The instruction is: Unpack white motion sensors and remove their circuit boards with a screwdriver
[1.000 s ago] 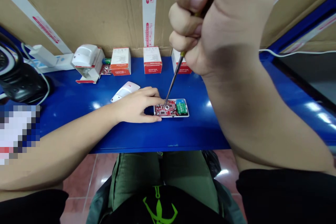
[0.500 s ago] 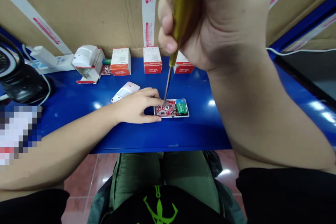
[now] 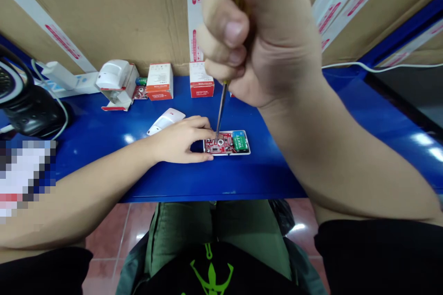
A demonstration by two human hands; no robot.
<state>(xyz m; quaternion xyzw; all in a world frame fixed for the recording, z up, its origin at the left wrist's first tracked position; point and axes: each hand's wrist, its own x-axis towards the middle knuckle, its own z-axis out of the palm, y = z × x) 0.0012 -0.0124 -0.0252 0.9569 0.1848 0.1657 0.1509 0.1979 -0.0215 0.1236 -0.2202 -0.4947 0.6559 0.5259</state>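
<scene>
Cardboard [image 3: 131,14] walls off the back of my feed, and a blue table [image 3: 180,184] spreads in front, carrying the board [image 3: 226,139], from which I take all my bearings. Largest of what moves is the right hand [image 3: 263,41], raised above the board, its fingers curled tightly round the handle of the driver [image 3: 222,106]. Half a second ago those fingers were slackened and more gold handle showed; now they have closed up again. I read that as a re-grip and another twist, with the work staying at one spot: the driver's tip comes down in about the same place, on the left half of the board.

Lower, the left hand [image 3: 182,140] sits at the board's left end, partly open, thumb and forefinger bracketing the white case [image 3: 249,146] by its edges. It has hardly shifted, so I judge it is steadying the piece. Behind the board stand two boxes [image 3: 159,82] [image 3: 201,80]; behind it and to the left lies a white cover [image 3: 166,121]. Smallest, a green battery [image 3: 240,143] fills the case just right of the board. I cannot see whether the tip is seated in a screw.
</scene>
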